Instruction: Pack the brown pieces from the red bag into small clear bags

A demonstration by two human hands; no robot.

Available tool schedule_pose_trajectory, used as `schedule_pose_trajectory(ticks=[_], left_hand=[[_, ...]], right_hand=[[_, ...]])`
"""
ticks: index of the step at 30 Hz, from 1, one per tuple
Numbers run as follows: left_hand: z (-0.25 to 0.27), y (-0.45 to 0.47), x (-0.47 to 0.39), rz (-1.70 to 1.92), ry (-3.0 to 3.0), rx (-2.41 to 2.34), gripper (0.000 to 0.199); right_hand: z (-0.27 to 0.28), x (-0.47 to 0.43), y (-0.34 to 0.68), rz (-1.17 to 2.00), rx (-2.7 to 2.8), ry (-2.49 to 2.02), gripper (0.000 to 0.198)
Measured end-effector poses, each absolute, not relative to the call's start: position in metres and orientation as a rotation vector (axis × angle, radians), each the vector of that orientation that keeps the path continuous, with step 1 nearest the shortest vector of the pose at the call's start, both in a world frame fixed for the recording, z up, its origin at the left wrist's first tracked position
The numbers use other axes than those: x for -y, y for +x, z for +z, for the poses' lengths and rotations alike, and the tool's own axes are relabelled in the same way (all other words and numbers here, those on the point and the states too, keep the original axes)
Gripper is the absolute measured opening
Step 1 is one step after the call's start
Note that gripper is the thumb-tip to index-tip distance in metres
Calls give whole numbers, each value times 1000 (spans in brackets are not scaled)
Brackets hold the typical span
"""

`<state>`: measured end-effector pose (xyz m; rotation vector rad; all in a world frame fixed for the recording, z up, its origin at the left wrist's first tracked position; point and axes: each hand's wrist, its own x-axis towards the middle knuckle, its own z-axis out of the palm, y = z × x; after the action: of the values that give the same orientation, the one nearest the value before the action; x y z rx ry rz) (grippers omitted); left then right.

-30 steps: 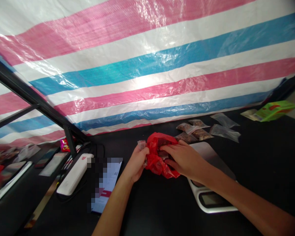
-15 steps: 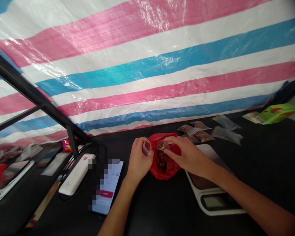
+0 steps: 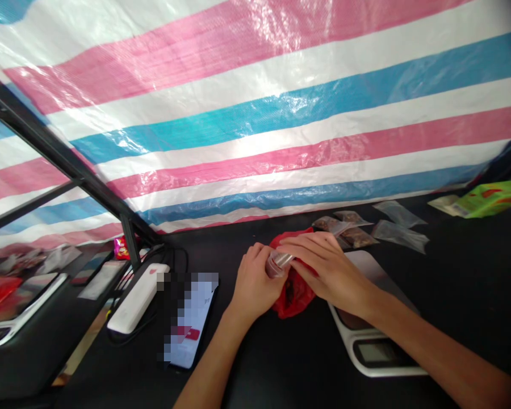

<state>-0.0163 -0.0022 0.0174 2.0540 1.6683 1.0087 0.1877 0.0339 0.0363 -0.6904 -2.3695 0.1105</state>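
Note:
My left hand [image 3: 255,287] is closed around a small clear plastic bag [image 3: 274,267], its mouth held open. My right hand [image 3: 327,275] grips a small clear cup [image 3: 285,259], tipped sideways against that mouth. What is inside the cup cannot be made out now. Beneath both hands lies an open red plastic bag [image 3: 296,309], with dark brown bits partly visible in it. The right forearm passes over a white-rimmed digital scale [image 3: 368,370].
Several filled small bags [image 3: 357,237] and flat clear bags [image 3: 400,234] lie behind the scale. A green packet [image 3: 494,200] is far right. To the left are a phone [image 3: 191,324], a white power bank [image 3: 138,298], cables and a black metal frame [image 3: 130,238].
My right hand has brought the cup left from above the red bag to the clear bag's mouth and tipped it. The whole view has shifted slightly.

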Motion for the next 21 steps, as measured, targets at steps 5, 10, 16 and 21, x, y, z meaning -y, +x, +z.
schedule_pose_trajectory(ticks=[5, 10, 16, 21], left_hand=[[19, -16, 3, 1067, 1941, -1607, 6], [21, -14, 3, 1083, 1935, -1610, 7], [25, -9, 5, 1207, 1903, -1526, 10], [25, -9, 6, 1403, 1583, -1400, 18]], right_hand=[[42, -34, 190, 99, 2348, -696, 44], [40, -35, 193, 70, 2352, -683, 43], [44, -31, 194, 91, 2245, -653, 40], [50, -32, 193, 89, 2136, -683, 31]])
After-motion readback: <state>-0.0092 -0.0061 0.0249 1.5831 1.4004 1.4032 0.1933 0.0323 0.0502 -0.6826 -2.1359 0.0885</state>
